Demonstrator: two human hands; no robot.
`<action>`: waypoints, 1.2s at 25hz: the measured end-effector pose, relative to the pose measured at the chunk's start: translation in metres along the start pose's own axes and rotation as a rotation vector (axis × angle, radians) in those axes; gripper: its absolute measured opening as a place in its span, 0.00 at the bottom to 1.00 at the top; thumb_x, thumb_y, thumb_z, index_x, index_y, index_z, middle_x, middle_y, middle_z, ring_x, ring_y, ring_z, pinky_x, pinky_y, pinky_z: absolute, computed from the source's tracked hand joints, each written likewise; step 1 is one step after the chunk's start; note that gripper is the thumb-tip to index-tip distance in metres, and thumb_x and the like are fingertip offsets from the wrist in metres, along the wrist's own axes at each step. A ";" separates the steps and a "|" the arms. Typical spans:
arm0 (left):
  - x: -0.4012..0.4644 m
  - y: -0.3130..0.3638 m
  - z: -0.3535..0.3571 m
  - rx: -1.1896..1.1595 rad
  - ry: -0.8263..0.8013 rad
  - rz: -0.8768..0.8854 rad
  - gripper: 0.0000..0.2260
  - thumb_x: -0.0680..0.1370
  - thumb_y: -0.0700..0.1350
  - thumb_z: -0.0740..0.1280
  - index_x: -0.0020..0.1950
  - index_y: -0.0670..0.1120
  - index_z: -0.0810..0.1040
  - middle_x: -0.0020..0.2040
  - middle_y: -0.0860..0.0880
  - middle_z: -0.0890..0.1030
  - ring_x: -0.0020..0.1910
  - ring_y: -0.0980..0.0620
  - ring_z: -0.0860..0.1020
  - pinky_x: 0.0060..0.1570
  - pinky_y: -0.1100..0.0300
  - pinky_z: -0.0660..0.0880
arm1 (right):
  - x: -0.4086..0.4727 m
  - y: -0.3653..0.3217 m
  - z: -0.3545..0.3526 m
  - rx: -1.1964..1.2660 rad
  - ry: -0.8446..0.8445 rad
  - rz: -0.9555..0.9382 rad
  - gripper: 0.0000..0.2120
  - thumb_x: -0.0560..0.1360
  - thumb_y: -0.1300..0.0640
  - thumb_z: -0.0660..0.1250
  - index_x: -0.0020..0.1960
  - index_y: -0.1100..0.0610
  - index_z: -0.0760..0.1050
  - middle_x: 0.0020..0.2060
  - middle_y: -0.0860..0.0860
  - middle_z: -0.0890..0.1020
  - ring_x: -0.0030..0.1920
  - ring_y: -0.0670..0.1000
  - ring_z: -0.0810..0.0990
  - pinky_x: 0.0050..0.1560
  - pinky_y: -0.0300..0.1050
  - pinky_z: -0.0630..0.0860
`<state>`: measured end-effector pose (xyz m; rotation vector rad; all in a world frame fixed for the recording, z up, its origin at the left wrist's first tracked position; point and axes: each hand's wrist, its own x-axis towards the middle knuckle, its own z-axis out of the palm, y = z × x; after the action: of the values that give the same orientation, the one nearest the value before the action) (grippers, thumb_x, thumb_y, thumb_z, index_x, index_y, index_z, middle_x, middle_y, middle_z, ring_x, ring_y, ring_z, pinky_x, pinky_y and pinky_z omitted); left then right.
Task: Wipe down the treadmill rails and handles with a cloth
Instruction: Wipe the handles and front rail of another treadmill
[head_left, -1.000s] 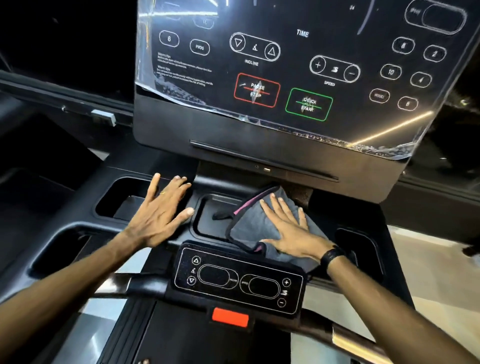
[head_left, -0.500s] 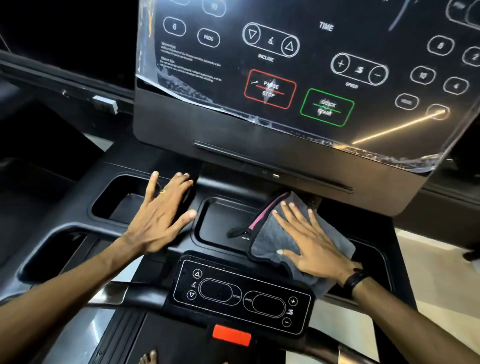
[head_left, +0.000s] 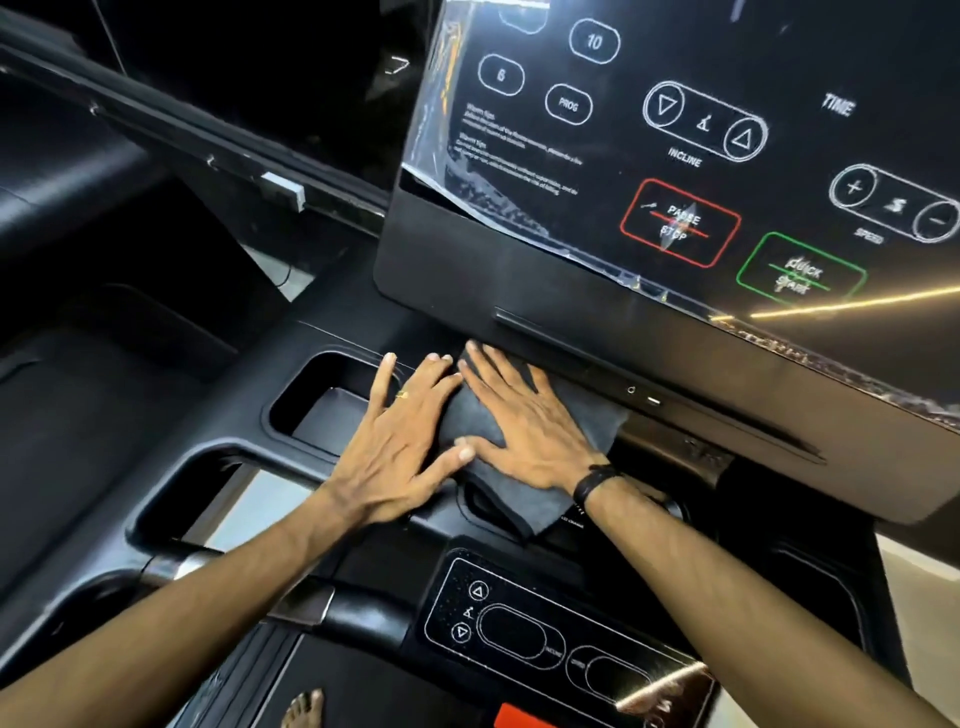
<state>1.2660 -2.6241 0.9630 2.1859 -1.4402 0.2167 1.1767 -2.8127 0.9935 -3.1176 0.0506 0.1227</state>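
Under your right hand (head_left: 524, 436) you have a soft, matt grey cloth (head_left: 483, 415) with a fine nap. It lies on the console tray (head_left: 249, 457), smooth black plastic with a dull sheen. At the upper right of the frame, the display panel (head_left: 727, 130) is glossy, covered by a wrinkled clear film peeling at its edge. The handlebar (head_left: 171, 566) at lower left shows shiny bare metal.

The folded grey microfibre cloth (head_left: 524, 467) is lying on the black plastic treadmill console deck (head_left: 234, 452), just under the big tilted touch display panel (head_left: 675, 156). The right hand (head_left: 524, 431) is lying flat on the cloth; the left hand (head_left: 400, 447) is sitting just beside it to the left, its thumb seemingly touching the cloth's edge. A rectangular recessed tray (head_left: 332, 405) is lying left of the hands, and the small glossy control pad (head_left: 545, 639) is sitting nearer the person.
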 end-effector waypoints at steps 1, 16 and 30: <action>-0.001 -0.001 -0.001 0.000 -0.009 0.005 0.34 0.81 0.64 0.50 0.78 0.40 0.61 0.79 0.43 0.61 0.80 0.51 0.53 0.77 0.40 0.39 | 0.002 0.000 0.001 0.000 0.001 -0.005 0.42 0.77 0.32 0.52 0.82 0.53 0.43 0.81 0.47 0.40 0.80 0.44 0.37 0.75 0.48 0.45; -0.005 -0.005 -0.003 0.113 -0.176 0.123 0.36 0.81 0.67 0.43 0.78 0.45 0.61 0.80 0.44 0.58 0.80 0.52 0.51 0.76 0.41 0.35 | -0.113 0.062 0.006 -0.029 -0.054 0.224 0.41 0.74 0.28 0.47 0.80 0.43 0.35 0.78 0.40 0.37 0.75 0.39 0.32 0.75 0.50 0.36; -0.006 -0.006 -0.002 0.152 -0.190 0.136 0.39 0.79 0.70 0.43 0.77 0.43 0.63 0.79 0.43 0.60 0.80 0.50 0.53 0.76 0.41 0.35 | -0.156 0.061 0.017 0.024 0.002 0.475 0.42 0.72 0.26 0.41 0.78 0.45 0.32 0.79 0.44 0.39 0.76 0.43 0.30 0.76 0.52 0.28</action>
<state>1.2693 -2.6165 0.9602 2.2819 -1.7311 0.1735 1.0177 -2.8686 0.9874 -3.0131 0.7829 0.1224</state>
